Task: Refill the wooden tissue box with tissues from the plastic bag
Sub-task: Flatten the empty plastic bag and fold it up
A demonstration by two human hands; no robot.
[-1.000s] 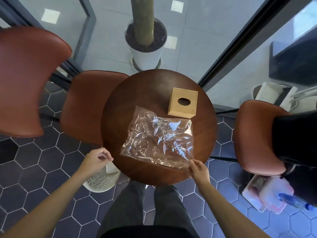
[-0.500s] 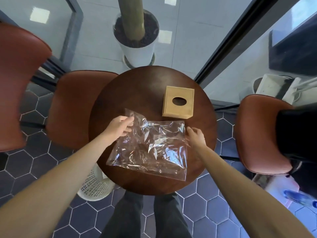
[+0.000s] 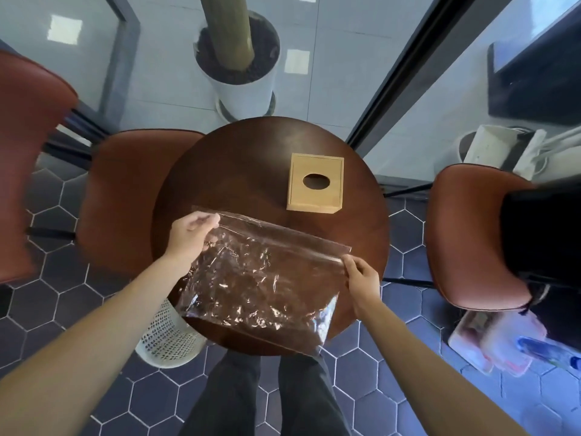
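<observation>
A clear, crinkled plastic bag (image 3: 261,278) hangs lifted above the near half of the round dark wooden table (image 3: 245,165). My left hand (image 3: 191,236) pinches its top left corner and my right hand (image 3: 361,278) pinches its top right corner, stretching the upper edge taut. I cannot make out tissues inside the bag. The light wooden tissue box (image 3: 315,183), with an oval hole in its lid, stands on the table's far right part, apart from both hands.
Brown padded chairs stand at the left (image 3: 125,196) and right (image 3: 471,234) of the table. A white perforated basket (image 3: 166,338) sits on the floor under the near left edge. A white plant pot (image 3: 242,77) stands behind the table, next to glass walls.
Both hands moved from the table's near edge onto the bag, gripped its top corners and lifted it off the table, pulling the upper edge straight.
</observation>
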